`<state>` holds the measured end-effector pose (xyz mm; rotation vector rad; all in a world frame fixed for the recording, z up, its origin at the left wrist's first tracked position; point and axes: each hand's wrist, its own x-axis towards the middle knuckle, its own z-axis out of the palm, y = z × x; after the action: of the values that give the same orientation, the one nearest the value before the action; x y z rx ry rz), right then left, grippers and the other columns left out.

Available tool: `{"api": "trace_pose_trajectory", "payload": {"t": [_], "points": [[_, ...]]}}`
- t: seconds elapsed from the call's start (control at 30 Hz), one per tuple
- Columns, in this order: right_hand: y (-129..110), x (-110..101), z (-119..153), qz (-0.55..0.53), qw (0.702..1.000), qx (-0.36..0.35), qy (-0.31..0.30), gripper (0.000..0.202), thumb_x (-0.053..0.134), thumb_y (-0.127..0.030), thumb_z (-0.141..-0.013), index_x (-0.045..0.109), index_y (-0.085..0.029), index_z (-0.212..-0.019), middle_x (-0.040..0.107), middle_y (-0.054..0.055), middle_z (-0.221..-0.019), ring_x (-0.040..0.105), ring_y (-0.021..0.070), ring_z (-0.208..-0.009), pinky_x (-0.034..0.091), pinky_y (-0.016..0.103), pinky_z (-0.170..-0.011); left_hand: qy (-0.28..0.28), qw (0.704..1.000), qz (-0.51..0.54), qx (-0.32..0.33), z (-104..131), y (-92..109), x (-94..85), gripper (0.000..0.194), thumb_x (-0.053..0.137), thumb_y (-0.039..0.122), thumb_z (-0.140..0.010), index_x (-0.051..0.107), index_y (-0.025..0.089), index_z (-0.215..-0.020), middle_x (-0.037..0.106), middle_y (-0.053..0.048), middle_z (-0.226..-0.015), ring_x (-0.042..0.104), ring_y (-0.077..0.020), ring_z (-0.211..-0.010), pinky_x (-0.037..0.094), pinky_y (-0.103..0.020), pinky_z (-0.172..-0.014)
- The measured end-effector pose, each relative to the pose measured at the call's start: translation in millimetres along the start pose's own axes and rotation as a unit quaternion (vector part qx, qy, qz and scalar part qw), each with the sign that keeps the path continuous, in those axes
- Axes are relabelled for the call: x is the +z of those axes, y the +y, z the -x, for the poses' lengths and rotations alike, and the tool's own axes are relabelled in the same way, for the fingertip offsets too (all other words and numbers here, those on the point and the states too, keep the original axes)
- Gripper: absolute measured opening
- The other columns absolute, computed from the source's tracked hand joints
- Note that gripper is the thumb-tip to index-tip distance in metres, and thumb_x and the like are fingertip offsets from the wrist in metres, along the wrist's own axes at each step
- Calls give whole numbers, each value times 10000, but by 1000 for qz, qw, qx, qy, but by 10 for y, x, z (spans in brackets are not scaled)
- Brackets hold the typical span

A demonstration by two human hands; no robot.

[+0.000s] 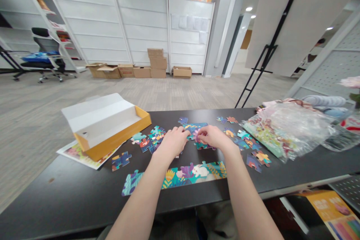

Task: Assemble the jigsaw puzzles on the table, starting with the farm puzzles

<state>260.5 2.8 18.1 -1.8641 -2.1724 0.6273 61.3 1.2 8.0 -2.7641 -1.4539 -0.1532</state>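
My left hand (176, 139) is palm down, its bent fingers close together at the left edge of a small joined jigsaw section (197, 125). Its fingertips partly hide what lies under them. On the section's right side, my right hand (213, 137) pinches a pink and purple puzzle piece (196, 134) against the joined part. Closer to me lies a long assembled puzzle strip (201, 172) with a white rabbit and plants, partly covered by my left forearm. Loose puzzle pieces (144, 144) are heaped left of my hands, and more puzzle pieces (247, 140) lie to the right.
An open yellow box (120, 138) rests on a picture sheet (81, 152) at the left of the black table (70, 195). Clear plastic bags (303, 127) lie at the right. Beyond the table stand an easel board (298, 22), cardboard boxes (142, 72) and an office chair (46, 56).
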Motion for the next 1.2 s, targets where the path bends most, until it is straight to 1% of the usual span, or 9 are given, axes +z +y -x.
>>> {"api": "trace_pose_trajectory", "payload": {"t": [0.1,0.33,0.43,0.53,0.63,0.77,0.93,1.2], "points": [[-4,6,3,2,1000,4,5,157,633,-219,-856,787,-203,-879,763,36,-783,661,149,-689,433,226,-649,0,1000,1,2,1,0,-1,281,523,230,-986,654,239,-1234,633,-110,-1294,610,-287,-1134,527,-410,-918],[-3,4,-8,10,1000,-1,8,157,637,-237,-863,790,-203,-869,762,40,-765,663,158,-688,435,234,-645,0,1000,7,9,-13,-7,40,291,515,221,-988,649,237,-1245,661,-90,-1279,610,-287,-1140,518,-415,-938],[2,20,-6,10,1000,-8,12,156,635,-228,-861,790,-210,-874,770,37,-790,669,159,-696,437,230,-640,-2,1000,6,7,-20,-5,46,290,510,225,-989,653,233,-1242,658,-94,-1273,613,-291,-1132,523,-419,-930],[-1,46,-5,3,999,-21,26,198,628,-198,-859,786,-218,-977,784,36,-854,687,161,-726,448,220,-645,-4,1000,4,2,-22,1,36,291,506,232,-992,652,234,-1244,660,-99,-1249,617,-295,-1116,532,-420,-908],[-11,69,-14,0,999,-39,32,262,587,-189,-887,773,-224,-1069,790,39,-886,698,161,-735,462,215,-656,-5,1000,3,0,-15,6,29,298,503,227,-992,649,233,-1253,660,-103,-1246,616,-295,-1119,532,-422,-910],[-15,89,-40,14,998,-55,24,253,594,-200,-889,783,-232,-1054,790,36,-905,707,170,-777,470,221,-683,-2,1000,8,4,-4,13,23,318,489,209,-995,640,242,-1272,654,-98,-1281,607,-291,-1148,526,-428,-933],[-40,86,-45,27,999,-42,15,236,608,-250,-907,787,-237,-1060,790,39,-918,699,170,-754,471,229,-668,-10,1000,10,5,-5,20,14,320,476,214,-999,650,234,-1267,658,-97,-1281,610,-295,-1148,529,-434,-937],[-68,76,-31,33,998,-49,21,254,588,-197,-892,793,-237,-1035,790,29,-914,699,162,-775,463,219,-684,-1,1000,16,5,-28,5,72,314,476,231,-1000,660,236,-1254,657,-102,-1267,600,-298,-1163,532,-426,-926]]}}
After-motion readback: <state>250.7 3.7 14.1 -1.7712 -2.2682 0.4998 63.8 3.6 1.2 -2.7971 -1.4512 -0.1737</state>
